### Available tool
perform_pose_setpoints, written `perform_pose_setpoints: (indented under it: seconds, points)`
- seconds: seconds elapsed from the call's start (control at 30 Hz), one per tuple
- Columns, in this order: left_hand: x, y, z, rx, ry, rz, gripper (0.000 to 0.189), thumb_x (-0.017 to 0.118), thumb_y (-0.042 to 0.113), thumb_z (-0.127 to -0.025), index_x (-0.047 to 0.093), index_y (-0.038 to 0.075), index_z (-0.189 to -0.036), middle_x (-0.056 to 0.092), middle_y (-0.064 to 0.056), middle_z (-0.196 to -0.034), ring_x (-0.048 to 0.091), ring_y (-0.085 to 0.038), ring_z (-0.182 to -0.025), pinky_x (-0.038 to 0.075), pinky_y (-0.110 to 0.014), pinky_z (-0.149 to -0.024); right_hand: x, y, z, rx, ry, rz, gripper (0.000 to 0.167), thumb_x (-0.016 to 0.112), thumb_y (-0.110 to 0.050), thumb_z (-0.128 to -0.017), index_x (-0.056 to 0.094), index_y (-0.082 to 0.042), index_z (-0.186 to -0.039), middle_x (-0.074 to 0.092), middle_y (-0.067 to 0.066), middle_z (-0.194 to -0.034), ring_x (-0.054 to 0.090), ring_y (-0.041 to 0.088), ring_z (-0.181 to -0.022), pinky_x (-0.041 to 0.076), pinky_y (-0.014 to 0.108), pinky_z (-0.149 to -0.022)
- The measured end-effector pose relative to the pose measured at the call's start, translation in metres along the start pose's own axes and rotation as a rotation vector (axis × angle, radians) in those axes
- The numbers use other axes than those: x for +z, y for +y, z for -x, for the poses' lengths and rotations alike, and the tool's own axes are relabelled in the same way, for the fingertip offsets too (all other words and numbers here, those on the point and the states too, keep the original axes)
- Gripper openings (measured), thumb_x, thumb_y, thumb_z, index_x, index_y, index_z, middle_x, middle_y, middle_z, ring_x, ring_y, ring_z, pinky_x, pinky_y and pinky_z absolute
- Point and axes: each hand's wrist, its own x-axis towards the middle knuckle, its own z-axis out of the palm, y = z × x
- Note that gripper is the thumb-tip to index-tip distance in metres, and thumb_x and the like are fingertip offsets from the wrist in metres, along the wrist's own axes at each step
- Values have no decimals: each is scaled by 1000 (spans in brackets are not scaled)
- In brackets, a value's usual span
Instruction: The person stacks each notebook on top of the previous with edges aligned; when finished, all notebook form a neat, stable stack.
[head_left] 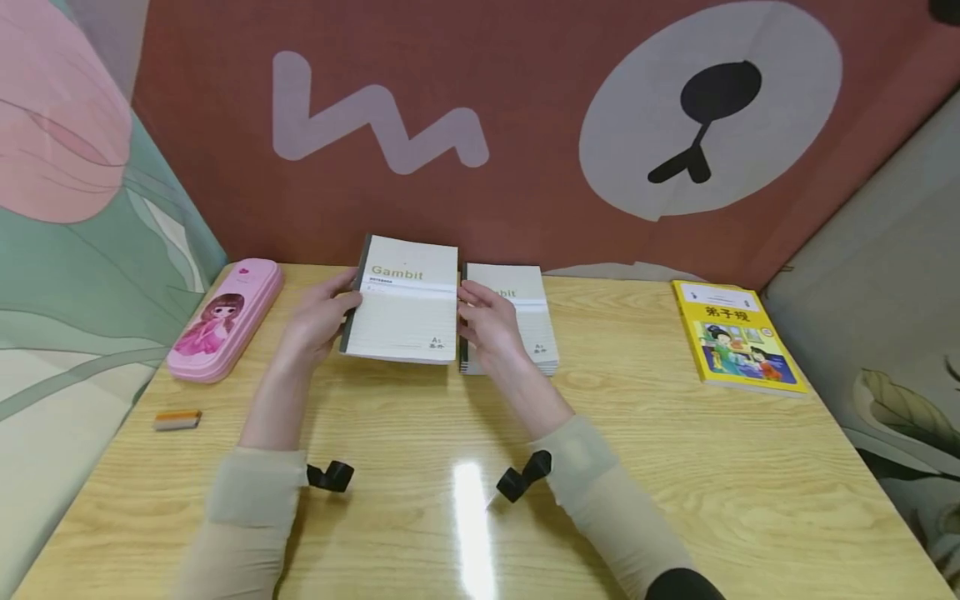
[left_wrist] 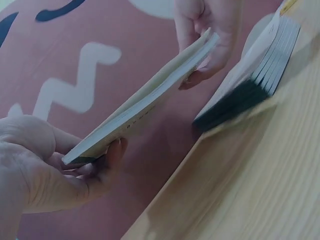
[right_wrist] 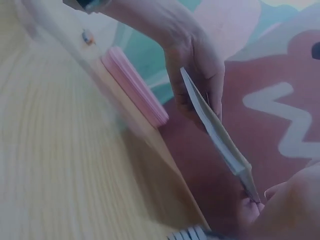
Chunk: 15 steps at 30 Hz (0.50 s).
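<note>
A white notebook with a dark spine and "Gambit" on its cover is held up over the table between both hands. My left hand grips its spine edge; the left wrist view shows thumb and fingers on opposite faces of the notebook. On the opposite edge, my right hand pinches the notebook, as the right wrist view also shows. Just beneath and beside the right hand lies a stack of similar notebooks, partly covered by that hand. The stack's page edges show in the left wrist view.
A pink pencil case with a doll picture lies at the left. Nearer me is a small orange-and-grey eraser-like block. A yellow book lies at the right. The wooden table meets a red patterned backdrop.
</note>
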Motion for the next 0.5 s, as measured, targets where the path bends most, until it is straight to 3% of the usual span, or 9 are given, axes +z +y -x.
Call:
perform_pose_setpoints:
  seconds: [0.23, 0.5]
  points:
    - [44, 8, -10, 18, -22, 28, 64, 45, 20, -108, 18, 15, -166, 35, -8, -167, 51, -24, -122, 49, -28, -91, -40, -15, -6, -35, 70, -45, 54, 57, 9, -97, 50, -2, -150, 59, 14, -146, 65, 10, -102, 56, 22, -80]
    - [88, 10, -19, 32, -32, 121, 60, 48, 17, -107, 28, 10, -163, 42, -11, -162, 54, -25, -127, 51, -36, -96, -84, -28, -10, -5, 131, -46, 52, 61, 3, -99, 55, -10, -149, 59, 10, -150, 67, 7, -105, 56, 19, -84]
